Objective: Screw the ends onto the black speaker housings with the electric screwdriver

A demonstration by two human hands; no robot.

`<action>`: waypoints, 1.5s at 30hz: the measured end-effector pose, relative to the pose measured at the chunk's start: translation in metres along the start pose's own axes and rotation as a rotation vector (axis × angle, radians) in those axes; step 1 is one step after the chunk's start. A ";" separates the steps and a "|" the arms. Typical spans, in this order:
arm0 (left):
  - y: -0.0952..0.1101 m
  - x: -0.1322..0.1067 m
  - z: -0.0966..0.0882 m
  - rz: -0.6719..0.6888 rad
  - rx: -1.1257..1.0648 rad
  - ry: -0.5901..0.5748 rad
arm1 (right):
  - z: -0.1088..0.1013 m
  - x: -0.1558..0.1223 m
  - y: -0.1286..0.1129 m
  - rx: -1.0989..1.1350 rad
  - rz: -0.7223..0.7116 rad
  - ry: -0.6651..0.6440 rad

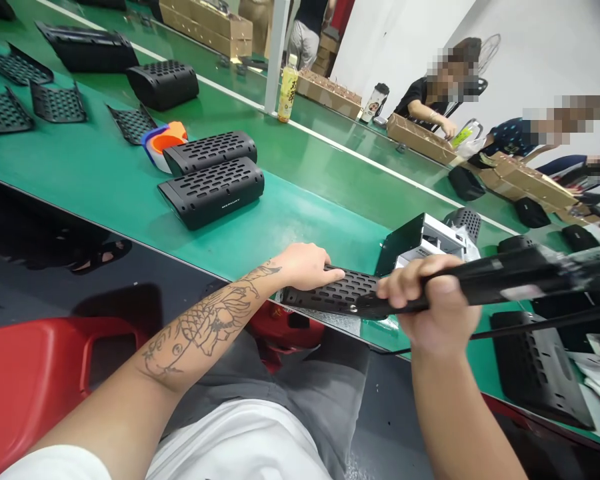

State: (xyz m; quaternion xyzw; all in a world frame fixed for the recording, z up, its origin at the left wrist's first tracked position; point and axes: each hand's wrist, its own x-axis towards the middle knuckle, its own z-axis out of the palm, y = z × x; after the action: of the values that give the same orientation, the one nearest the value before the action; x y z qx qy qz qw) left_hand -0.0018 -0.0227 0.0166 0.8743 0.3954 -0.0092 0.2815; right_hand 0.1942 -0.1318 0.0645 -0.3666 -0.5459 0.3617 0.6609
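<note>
A black perforated casing (337, 290) lies at the table's front edge. My left hand (304, 265) grips its left end, the thumb stretched along the slotted top and the other fingers partly hidden. In my right hand (437, 310) is a black electric screwdriver (500, 277), tilted almost level, its front end pointing left at the casing. A small shiny screw (353, 308) shows on the casing near that end. Whether the bit touches it I cannot tell. Right behind the casing stands a black and white box-shaped holder (425, 243) with parts in it.
Two finished-looking black casings (215, 190) sit left of centre, beside an orange and blue tape roll (165, 141). Several loose perforated covers (57, 103) lie far left. Another black casing (535, 367) is at right. A bottle (287, 90) stands by a post; people work across the table.
</note>
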 end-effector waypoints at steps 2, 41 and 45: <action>0.002 -0.001 0.001 -0.007 0.000 0.000 | -0.027 0.018 -0.003 -0.102 -0.140 0.259; -0.007 0.012 0.008 0.103 -0.122 -0.023 | 0.081 -0.012 0.025 -0.019 0.032 -0.188; -0.007 0.010 0.010 0.133 -0.094 0.015 | 0.082 -0.014 0.026 0.017 0.037 -0.225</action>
State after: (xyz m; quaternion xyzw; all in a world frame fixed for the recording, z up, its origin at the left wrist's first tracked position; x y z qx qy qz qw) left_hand 0.0023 -0.0173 0.0027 0.8843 0.3387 0.0346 0.3194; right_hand 0.1092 -0.1248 0.0466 -0.3281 -0.6066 0.4171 0.5919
